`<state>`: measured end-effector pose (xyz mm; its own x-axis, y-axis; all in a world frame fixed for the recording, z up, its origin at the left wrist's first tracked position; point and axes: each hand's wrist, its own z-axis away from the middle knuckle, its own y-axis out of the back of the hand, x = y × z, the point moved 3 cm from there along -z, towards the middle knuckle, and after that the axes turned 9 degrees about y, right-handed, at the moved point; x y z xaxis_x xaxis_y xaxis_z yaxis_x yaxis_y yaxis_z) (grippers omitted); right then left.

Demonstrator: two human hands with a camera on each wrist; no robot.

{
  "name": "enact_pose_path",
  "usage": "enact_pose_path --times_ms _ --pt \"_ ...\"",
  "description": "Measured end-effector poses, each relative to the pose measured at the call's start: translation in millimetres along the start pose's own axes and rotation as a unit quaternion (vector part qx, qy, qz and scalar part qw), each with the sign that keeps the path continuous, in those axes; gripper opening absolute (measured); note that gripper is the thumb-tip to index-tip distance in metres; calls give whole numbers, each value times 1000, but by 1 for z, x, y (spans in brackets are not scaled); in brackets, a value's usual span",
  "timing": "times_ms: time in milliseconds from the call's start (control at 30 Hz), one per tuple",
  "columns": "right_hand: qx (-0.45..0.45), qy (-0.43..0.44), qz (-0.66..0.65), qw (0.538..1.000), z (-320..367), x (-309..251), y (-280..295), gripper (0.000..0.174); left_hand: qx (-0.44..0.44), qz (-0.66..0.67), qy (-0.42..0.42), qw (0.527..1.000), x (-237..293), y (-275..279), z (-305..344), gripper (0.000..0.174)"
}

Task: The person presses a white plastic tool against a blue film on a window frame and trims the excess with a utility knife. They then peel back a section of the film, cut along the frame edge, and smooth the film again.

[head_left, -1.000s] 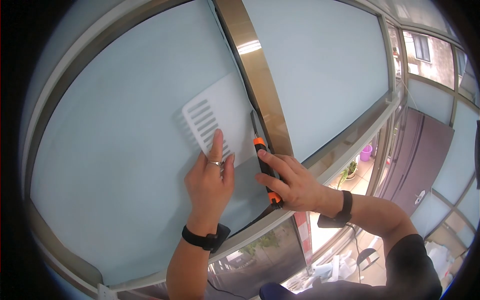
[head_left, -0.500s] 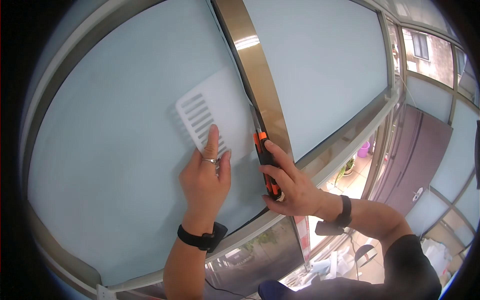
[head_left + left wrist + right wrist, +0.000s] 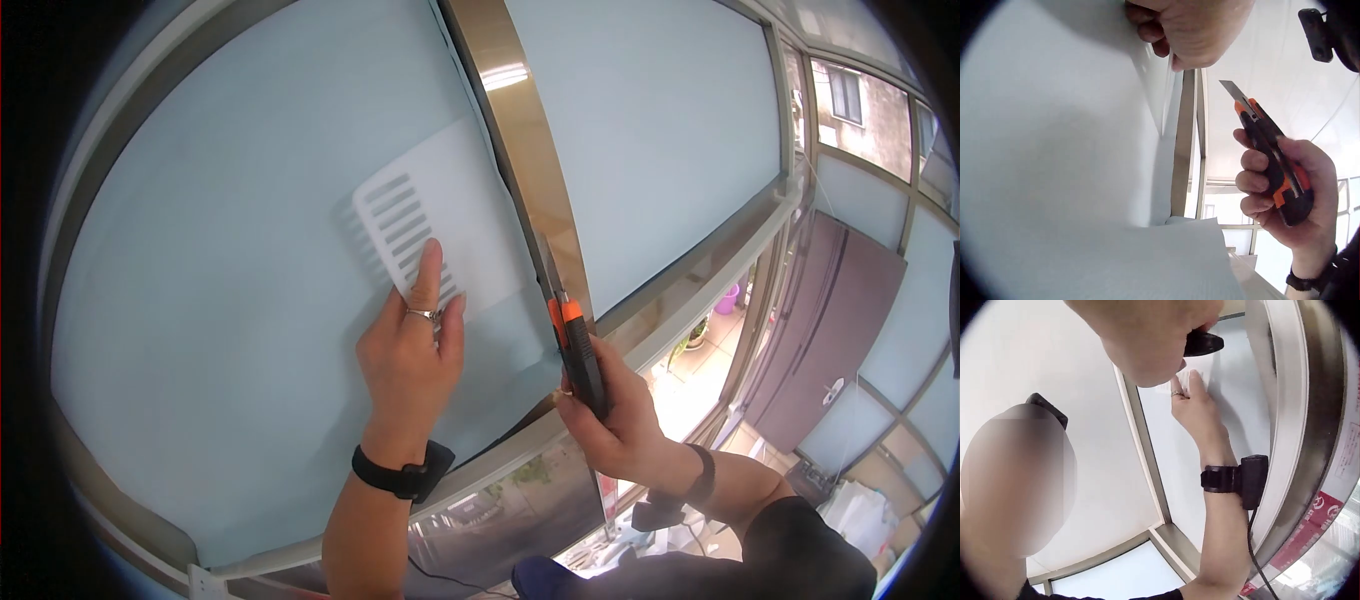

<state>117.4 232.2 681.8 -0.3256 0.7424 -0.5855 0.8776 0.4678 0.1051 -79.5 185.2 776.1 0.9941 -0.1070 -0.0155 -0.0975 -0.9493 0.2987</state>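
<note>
A white plastic scraper (image 3: 490, 220) with a slotted grip lies against the pale blue sheet (image 3: 250, 250) on the left panel. My left hand (image 3: 412, 345) pinches its slotted part, one finger stretched along the front. In my right hand (image 3: 630, 415) is a black and orange utility knife (image 3: 582, 355), gripped with its blade out. The blade points upward and overlaps the bronze-coloured frame strip (image 3: 520, 130), beyond the scraper's right edge. The left wrist view shows my fingers curled round the knife handle (image 3: 1275, 159) and a loose flap of sheet (image 3: 1179, 253) below.
A second pale blue panel (image 3: 650, 130) stands right of the strip. Along the bottom runs a metal ledge (image 3: 480, 455). Further right are a brown door (image 3: 830, 320) and white plastic bags (image 3: 860, 520) near the floor. A cable (image 3: 1254, 544) hangs from the left wrist camera.
My right hand has moved right and slightly down with the knife, from beside the sheet's edge to over the frame strip, its grip turned. My left hand and the scraper stay nearly in place.
</note>
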Motion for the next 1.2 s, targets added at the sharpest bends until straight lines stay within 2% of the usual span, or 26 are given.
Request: enact_pose_path --times_ms 33,67,167,233,367,433,567,633,767,933,1200 --pt "-9 -36 -39 999 1 1 0 57 -19 1 19 1000 1 1 0 60" --pt "-9 -38 -38 999 -2 2 0 57 -39 2 37 999 0 1 0 60" --pt "4 -44 -90 995 -14 8 -3 50 -38 -9 40 998 -2 -1 1 59" --pt "-8 -80 -106 991 -16 20 -7 47 -36 -5 36 999 -2 -2 2 59" --pt "-6 -62 -105 993 -24 33 -12 46 -38 -8 40 998 0 -8 2 60" --pt "6 -63 -168 984 -30 32 -22 46 -33 -5 36 999 -2 -5 3 60" --pt "-15 -43 -157 987 -41 33 -27 47 -32 -8 38 999 0 -4 3 61" --pt "-32 -32 -71 996 -46 23 -27 50 -35 -9 39 999 -2 -1 3 61" --pt "-33 -36 -45 998 -53 19 -27 51 -40 -18 40 998 -5 3 3 61" --pt "10 -4 -28 1000 -65 29 -26 46 -44 -8 47 998 -6 7 2 60" --pt "9 -53 -21 998 -61 36 -23 47 -42 9 55 998 -1 -3 2 59"
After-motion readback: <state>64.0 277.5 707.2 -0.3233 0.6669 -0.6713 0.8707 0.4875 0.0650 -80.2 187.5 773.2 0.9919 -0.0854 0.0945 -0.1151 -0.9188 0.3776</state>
